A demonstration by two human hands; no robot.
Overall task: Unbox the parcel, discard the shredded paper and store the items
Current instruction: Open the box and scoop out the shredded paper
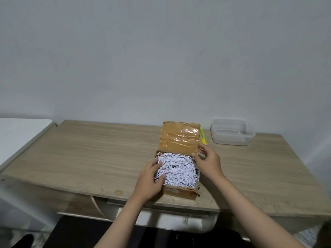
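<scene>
Taped cardboard box, lid raised, brimful of white shredded paper

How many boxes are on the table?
2. A cardboard box full of shredded paper sits open at the front edge between the hands. A clear plastic box stands at the back right. Nothing else box-like shows.

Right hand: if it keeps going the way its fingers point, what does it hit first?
Probably the taped brown cardboard flap of the open box; the right hand has fingertips at its right edge. Depth is unclear.

Head view — close, angled down over the desk.
</scene>
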